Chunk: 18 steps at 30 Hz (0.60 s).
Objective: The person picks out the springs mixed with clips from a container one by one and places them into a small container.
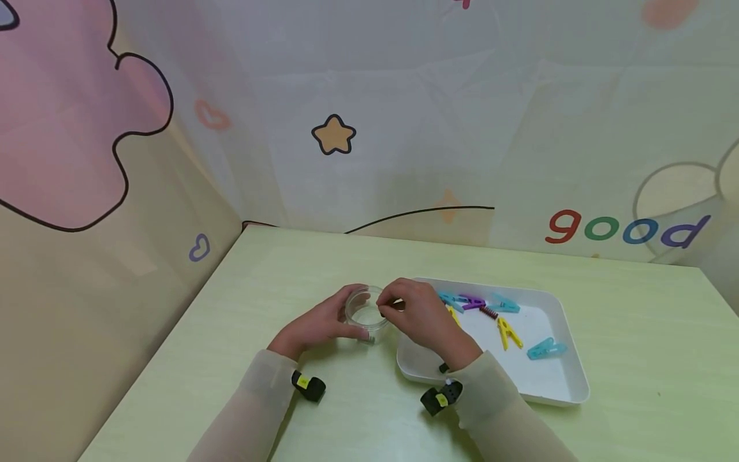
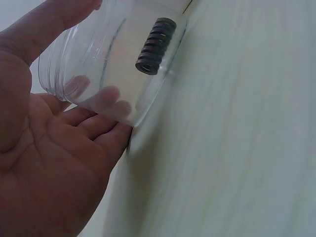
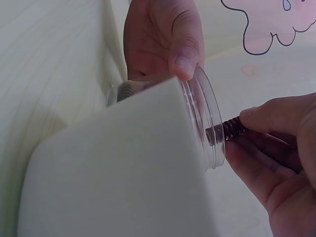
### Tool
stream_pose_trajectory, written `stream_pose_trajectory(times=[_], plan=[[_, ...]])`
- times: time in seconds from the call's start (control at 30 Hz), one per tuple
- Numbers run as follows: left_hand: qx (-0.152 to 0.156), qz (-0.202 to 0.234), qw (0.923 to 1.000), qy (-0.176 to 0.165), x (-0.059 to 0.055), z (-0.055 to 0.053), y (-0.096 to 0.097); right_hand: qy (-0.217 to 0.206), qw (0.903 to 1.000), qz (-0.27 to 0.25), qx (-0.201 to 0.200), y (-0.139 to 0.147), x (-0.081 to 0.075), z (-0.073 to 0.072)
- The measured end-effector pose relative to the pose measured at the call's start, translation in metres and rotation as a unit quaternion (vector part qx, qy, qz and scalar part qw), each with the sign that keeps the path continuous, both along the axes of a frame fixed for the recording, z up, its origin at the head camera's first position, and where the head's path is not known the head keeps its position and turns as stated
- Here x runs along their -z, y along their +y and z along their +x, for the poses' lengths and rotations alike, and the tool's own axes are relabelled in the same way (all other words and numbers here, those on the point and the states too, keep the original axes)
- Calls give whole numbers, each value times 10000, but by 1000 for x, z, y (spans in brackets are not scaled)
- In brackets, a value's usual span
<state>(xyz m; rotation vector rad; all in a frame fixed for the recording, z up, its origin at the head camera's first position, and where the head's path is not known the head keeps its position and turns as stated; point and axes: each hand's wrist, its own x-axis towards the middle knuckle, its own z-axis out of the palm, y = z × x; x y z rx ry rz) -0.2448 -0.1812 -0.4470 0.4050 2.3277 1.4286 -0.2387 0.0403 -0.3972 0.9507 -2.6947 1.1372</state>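
My left hand (image 1: 323, 322) grips a clear jar (image 1: 367, 314) around its side, thumb on one side and fingers on the other. The jar stands upright on the table, its mouth uncovered. Inside it, near the bottom, lies a dark coil spring (image 2: 156, 46), seen through the wall in the left wrist view. Between thumb and fingers my right hand (image 1: 418, 314) pinches a brownish coil spring (image 3: 233, 129), whose free end overlaps the jar's mouth in the right wrist view. Part of the jar is hidden there by the tray wall.
Right of the jar, a white tray (image 1: 566, 378) holds blue clothespins (image 1: 546, 348), yellow clothespins (image 1: 509, 333), a purple clothespin (image 1: 473, 301) and another brown spring (image 1: 488, 312). Its left edge lies under my right hand. A printed cloth (image 1: 416, 128) hangs behind the table (image 1: 288, 263).
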Motion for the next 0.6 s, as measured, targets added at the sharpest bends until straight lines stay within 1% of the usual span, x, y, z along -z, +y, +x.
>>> stream_pose_trajectory(times=[0.23,0.37,0.5,0.6], plan=[[70,25,10000,42,1,-2,0,-57,10000,35,-20,0,0,-1],[18,-21,10000,20,2,-2,0,-95,9999,-19,-43,1,2,-2],[-22,-34,10000,-24,1,-1,0,-48,10000,-20,-37,1,2,-1],[37,65,10000,-29,0,0,0,-55,10000,-28,-26,1,1,0]])
